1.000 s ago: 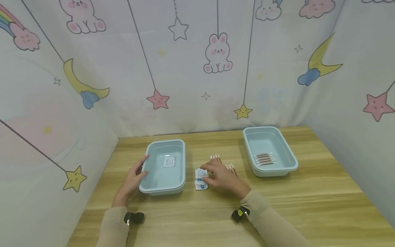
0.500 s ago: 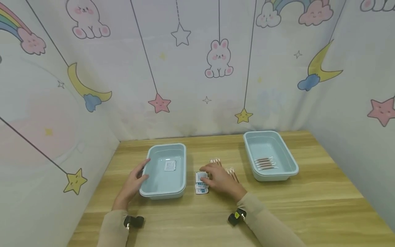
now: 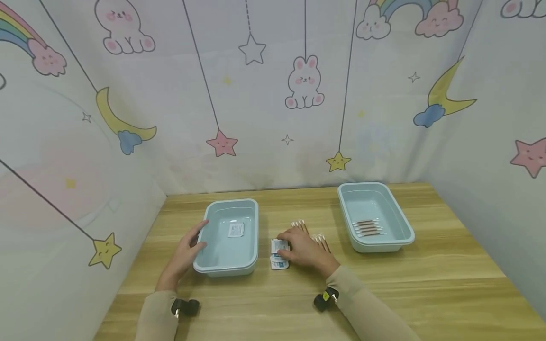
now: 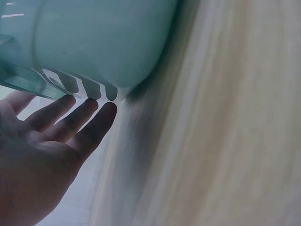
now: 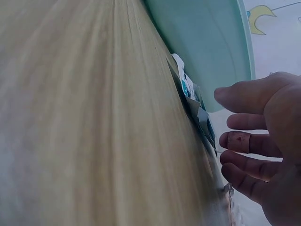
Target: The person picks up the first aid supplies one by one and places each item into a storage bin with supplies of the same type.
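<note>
My left hand [image 3: 183, 253] rests its fingertips against the left side of a light blue plastic basin [image 3: 223, 251]. In the left wrist view its fingers [image 4: 91, 134] are fairly straight along the outer wall. One small white sachet [image 3: 236, 229] lies inside this basin. Right of the basin, several blue-and-white sachets [image 3: 279, 264] lie overlapping on the table. My right hand [image 3: 304, 248] is over their right edge, thumb and fingers apart. The right wrist view has the thumb [image 5: 240, 96] beside the sachets [image 5: 188, 87], with a small gap and nothing gripped.
A second light blue basin [image 3: 375, 203] stands to the right, with several brown-stemmed cotton swabs [image 3: 368, 228] in it. More swabs [image 3: 322, 242] lie on the wooden table [image 3: 264, 303] behind and beside the right hand. A cartoon-printed curtain [image 3: 264, 104] closes off the back.
The right hand has shifted slightly over the sachets; its fingers remain beside them. The left hand stays at the basin. The head view has tilted up a little.
</note>
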Action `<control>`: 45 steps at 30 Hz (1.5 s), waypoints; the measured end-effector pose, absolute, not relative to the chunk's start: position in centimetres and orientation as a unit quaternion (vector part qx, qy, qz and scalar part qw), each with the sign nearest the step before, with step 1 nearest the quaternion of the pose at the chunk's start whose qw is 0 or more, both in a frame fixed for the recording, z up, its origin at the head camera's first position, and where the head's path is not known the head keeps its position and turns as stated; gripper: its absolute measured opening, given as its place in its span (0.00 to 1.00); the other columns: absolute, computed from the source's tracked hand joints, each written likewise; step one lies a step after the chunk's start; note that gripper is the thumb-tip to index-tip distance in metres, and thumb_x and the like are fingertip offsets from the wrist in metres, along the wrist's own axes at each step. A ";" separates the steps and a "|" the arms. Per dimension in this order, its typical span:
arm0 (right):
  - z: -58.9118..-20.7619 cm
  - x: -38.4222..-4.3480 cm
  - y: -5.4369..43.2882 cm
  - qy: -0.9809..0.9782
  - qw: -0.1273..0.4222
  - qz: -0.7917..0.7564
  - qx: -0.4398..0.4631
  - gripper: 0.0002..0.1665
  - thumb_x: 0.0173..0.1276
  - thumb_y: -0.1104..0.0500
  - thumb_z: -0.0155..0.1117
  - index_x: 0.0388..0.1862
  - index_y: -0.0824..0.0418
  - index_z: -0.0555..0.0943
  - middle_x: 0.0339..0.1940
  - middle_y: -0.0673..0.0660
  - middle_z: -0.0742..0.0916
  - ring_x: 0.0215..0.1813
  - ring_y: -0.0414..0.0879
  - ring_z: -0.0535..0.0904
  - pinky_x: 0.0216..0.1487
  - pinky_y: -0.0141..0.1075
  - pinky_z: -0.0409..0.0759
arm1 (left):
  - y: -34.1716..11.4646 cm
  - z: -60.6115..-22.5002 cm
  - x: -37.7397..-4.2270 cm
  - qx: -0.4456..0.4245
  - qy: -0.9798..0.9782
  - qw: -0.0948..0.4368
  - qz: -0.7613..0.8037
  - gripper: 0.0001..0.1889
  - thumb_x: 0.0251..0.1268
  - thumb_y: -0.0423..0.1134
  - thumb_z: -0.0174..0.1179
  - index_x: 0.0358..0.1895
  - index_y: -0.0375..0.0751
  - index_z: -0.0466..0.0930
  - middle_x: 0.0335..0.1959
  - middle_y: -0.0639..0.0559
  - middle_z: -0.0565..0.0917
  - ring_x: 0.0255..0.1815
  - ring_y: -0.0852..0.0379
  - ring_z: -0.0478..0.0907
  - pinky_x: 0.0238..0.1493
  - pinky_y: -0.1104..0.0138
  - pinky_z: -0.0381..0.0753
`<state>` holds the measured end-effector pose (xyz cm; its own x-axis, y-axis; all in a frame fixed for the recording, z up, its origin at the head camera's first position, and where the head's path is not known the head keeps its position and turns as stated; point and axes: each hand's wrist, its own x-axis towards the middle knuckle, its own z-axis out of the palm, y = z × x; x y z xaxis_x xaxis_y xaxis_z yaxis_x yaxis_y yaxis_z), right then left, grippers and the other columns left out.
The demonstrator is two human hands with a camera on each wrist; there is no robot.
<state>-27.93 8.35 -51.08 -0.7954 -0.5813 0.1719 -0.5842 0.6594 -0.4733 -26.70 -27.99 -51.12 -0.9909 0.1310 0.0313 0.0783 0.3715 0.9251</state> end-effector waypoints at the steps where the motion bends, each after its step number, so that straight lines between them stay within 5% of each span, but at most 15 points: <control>1: -51.1 -28.0 8.4 -0.912 0.003 0.257 0.320 0.25 0.64 0.52 0.66 0.56 0.63 0.80 0.54 0.59 0.85 0.59 0.54 0.77 0.64 0.48 0.73 | -28.0 -51.1 -26.7 0.064 0.827 0.024 0.558 0.34 0.67 0.29 0.51 0.76 0.50 0.57 0.79 0.38 0.50 0.76 0.32 0.52 0.70 0.42 0.60; 28: -51.6 -27.9 8.2 -0.921 0.007 0.203 0.333 0.22 0.63 0.54 0.68 0.55 0.60 0.81 0.51 0.57 0.85 0.56 0.50 0.79 0.60 0.45 0.77 | -27.9 -50.7 -26.6 0.065 0.825 0.037 0.560 0.35 0.67 0.29 0.49 0.77 0.49 0.55 0.79 0.39 0.48 0.77 0.32 0.49 0.72 0.42 0.57; 45: -51.9 -27.8 8.3 -0.912 0.025 0.227 0.339 0.12 0.63 0.57 0.68 0.45 0.59 0.87 0.43 0.53 0.86 0.49 0.47 0.80 0.53 0.42 0.80 | -27.8 -50.6 -26.5 0.054 0.825 0.041 0.561 0.35 0.67 0.29 0.49 0.77 0.50 0.54 0.80 0.40 0.47 0.78 0.33 0.47 0.73 0.42 0.55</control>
